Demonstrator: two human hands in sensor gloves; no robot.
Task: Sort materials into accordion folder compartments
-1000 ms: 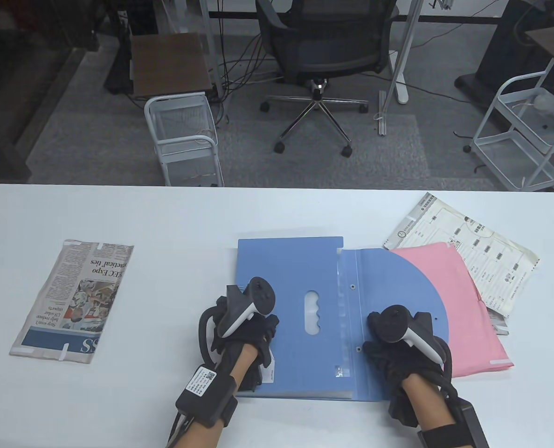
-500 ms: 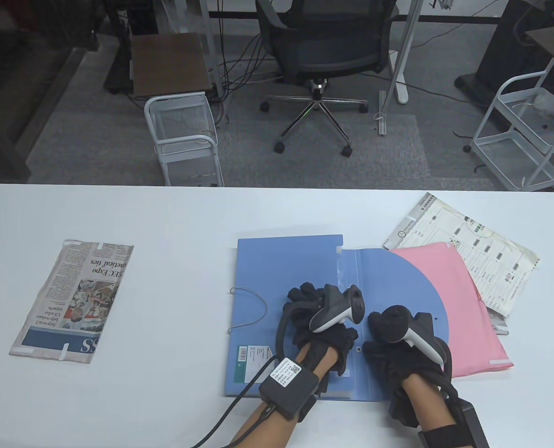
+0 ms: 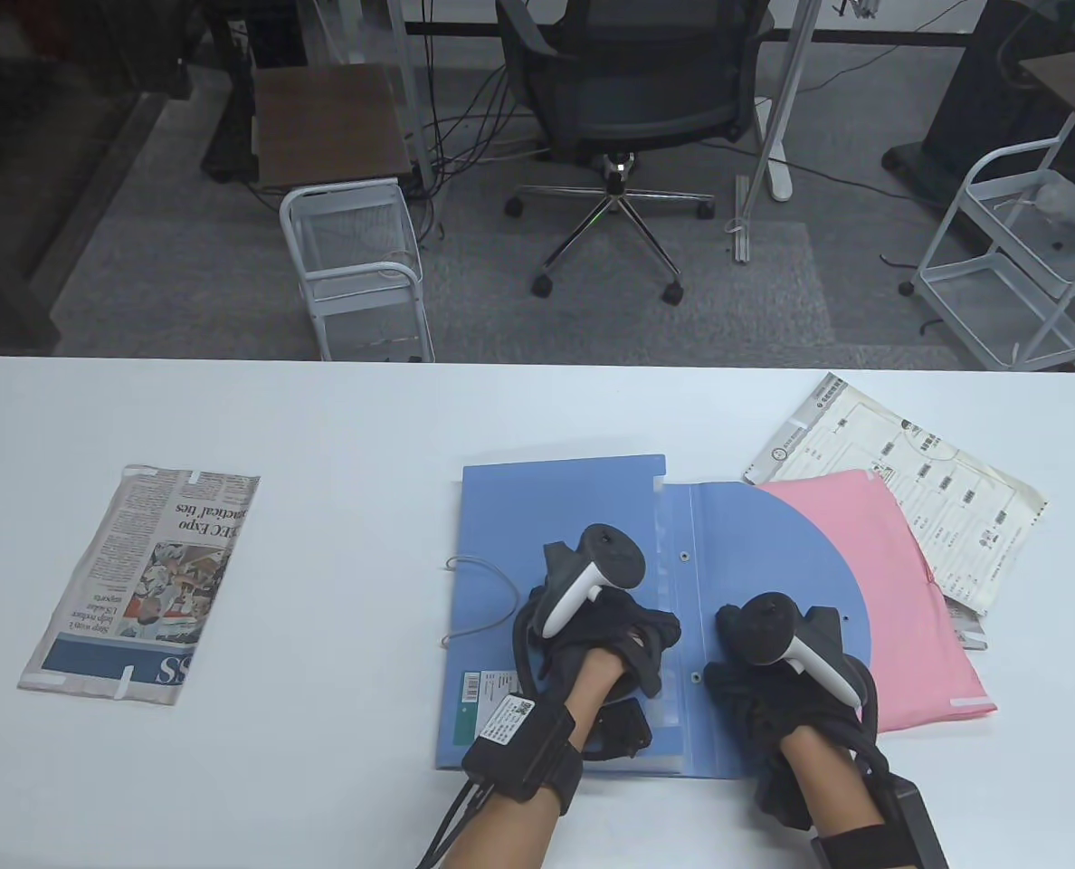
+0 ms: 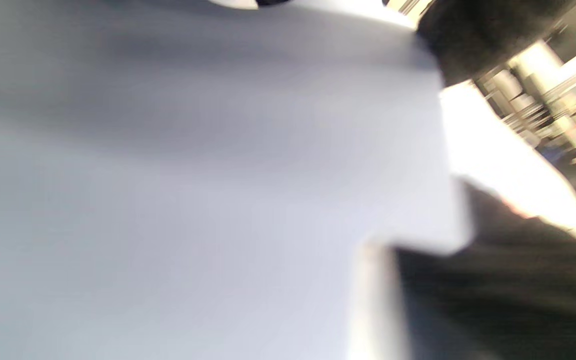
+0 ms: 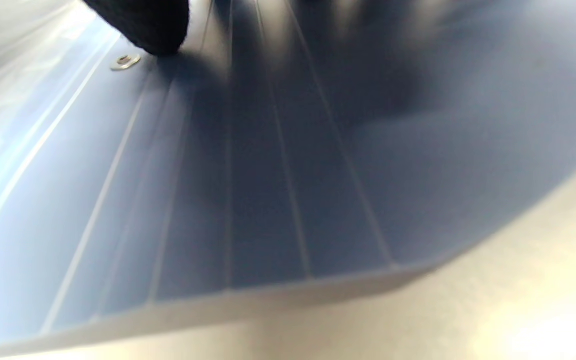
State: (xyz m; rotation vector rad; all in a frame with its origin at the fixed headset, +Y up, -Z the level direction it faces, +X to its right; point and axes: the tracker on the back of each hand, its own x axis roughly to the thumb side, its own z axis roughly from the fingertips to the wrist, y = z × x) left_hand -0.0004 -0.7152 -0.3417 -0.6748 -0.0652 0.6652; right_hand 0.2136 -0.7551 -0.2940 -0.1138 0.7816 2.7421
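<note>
A blue accordion folder (image 3: 537, 507) lies flat at the table's middle, its rounded flap (image 3: 773, 552) opened out to the right. My left hand (image 3: 632, 647) rests on the folder's body by the ribbed opening; its fingers are hidden under the tracker. My right hand (image 3: 737, 679) presses on the flap's near part. In the right wrist view a gloved fingertip (image 5: 143, 25) touches the flap (image 5: 318, 175) beside a metal rivet (image 5: 124, 61). The left wrist view is blurred and shows only a pale surface (image 4: 193, 175). A folded newspaper (image 3: 144, 584) lies far left.
A pink sheet (image 3: 899, 588) lies partly under the flap on the right, over a printed paper (image 3: 945, 489). The folder's elastic cord (image 3: 492, 588) loops off its left edge. The table's front edge is just below my wrists.
My left hand has moved from the folder's left edge across to its middle by the opening, uncovering the cord and a label. The right hand has stayed on the flap.
</note>
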